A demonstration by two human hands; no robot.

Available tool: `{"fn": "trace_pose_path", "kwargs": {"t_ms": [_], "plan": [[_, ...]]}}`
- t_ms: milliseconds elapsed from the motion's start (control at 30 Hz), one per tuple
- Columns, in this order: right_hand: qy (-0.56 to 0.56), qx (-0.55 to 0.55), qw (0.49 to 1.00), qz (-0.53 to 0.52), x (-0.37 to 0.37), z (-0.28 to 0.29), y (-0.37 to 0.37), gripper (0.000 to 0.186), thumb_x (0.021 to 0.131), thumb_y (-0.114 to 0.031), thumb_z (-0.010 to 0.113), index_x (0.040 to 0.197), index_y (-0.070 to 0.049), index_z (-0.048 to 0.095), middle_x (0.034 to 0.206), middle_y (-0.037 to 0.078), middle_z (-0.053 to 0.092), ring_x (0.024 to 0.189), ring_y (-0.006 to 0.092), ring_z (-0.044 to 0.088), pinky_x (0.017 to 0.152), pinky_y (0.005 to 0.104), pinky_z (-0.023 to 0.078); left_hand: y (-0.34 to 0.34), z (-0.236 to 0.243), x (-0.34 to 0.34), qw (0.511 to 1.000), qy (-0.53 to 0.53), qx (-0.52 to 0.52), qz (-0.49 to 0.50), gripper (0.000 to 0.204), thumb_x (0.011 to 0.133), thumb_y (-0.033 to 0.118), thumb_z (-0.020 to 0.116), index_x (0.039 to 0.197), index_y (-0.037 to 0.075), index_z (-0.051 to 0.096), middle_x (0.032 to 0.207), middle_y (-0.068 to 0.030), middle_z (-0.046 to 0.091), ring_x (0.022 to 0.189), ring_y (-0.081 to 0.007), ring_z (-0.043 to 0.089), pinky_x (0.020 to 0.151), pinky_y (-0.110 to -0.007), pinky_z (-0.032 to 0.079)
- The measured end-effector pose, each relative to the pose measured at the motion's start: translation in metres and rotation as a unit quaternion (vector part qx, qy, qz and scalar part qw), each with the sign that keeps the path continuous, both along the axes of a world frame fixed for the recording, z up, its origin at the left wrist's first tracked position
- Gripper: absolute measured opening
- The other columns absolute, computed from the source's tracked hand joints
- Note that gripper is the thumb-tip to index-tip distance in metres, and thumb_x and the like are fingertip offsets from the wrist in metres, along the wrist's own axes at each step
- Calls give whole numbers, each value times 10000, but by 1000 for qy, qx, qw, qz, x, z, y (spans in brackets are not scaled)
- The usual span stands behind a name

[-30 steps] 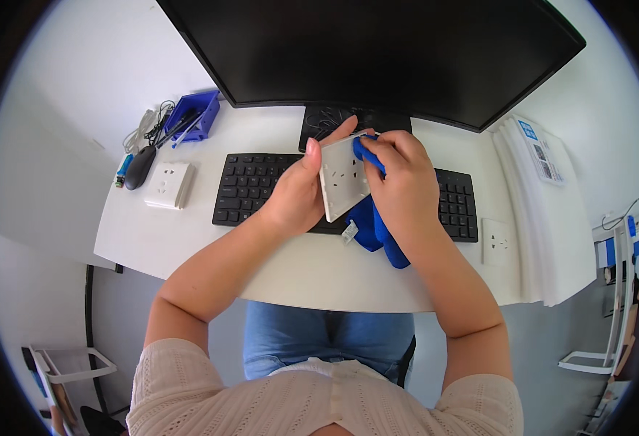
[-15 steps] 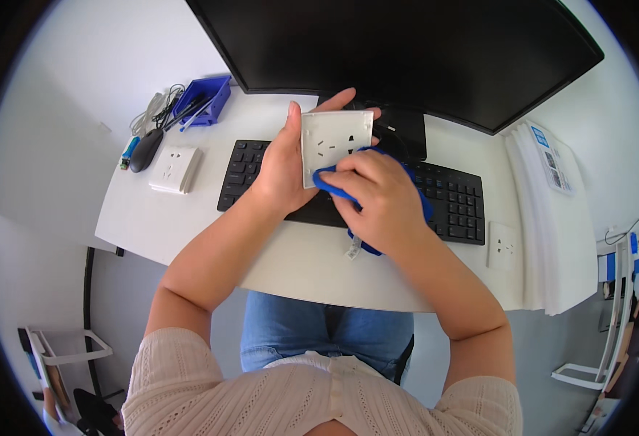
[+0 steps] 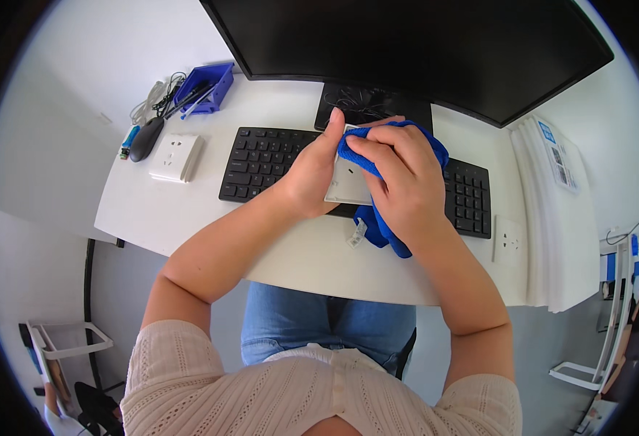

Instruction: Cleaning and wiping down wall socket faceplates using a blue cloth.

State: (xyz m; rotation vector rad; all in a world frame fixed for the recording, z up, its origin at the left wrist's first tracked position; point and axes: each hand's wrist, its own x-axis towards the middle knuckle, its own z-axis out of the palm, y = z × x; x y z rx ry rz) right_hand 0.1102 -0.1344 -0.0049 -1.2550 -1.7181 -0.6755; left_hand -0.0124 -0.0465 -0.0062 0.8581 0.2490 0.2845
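My left hand (image 3: 310, 174) grips a white socket faceplate (image 3: 347, 185) by its left edge, thumb pointing up along it. A blue cloth (image 3: 385, 234) is bunched in my right hand (image 3: 409, 171), whose fingers press it onto the upper part of the plate. Cloth and fingers cover much of the plate, so only its lower left part and one dark slot show. The cloth's lower end, with a white tag (image 3: 357, 233), hangs near the desk's front. Both hands are above the black keyboard (image 3: 267, 158).
A black monitor (image 3: 421, 51) stands behind. On the left are stacked white socket plates (image 3: 175, 158), a black mouse (image 3: 146, 139) and a blue bin (image 3: 221, 86) with tools. At right lie another socket plate (image 3: 508, 241) and a stack of white foam sheets (image 3: 552, 240).
The faceplate has moved slightly right and tilted. My right hand has slid the cloth from its lower part up to its top edge, covering more of it.
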Motion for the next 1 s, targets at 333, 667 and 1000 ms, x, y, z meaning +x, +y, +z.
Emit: {"fn": "trace_pose_path", "kwargs": {"t_ms": [333,667,1000], "plan": [[2,-35,997,-64,-4,0,-3,346,640,13,733,982,-37,711,878,58,567,781,217,604,663,303,507,-3,-1,0,999,22,14,26,774,955,702,207,1442,142,425,1245,-77,578,1201,-216,550,1015,-385,462],[7,-95,995,20,-28,-11,-6,214,737,-41,691,950,-38,702,861,41,569,763,201,591,625,307,488,12,-1,2,990,-103,89,36,887,933,732,140,1518,77,273,1474,-179,428,1268,-271,507,1084,-376,400],[45,-85,995,28,-6,3,-7,323,648,27,708,965,-36,698,908,64,588,804,238,597,705,346,495,6,-4,7,993,-110,-28,-29,884,913,756,170,1506,118,318,1496,-175,395,1302,-311,479,1107,-403,381]]}}
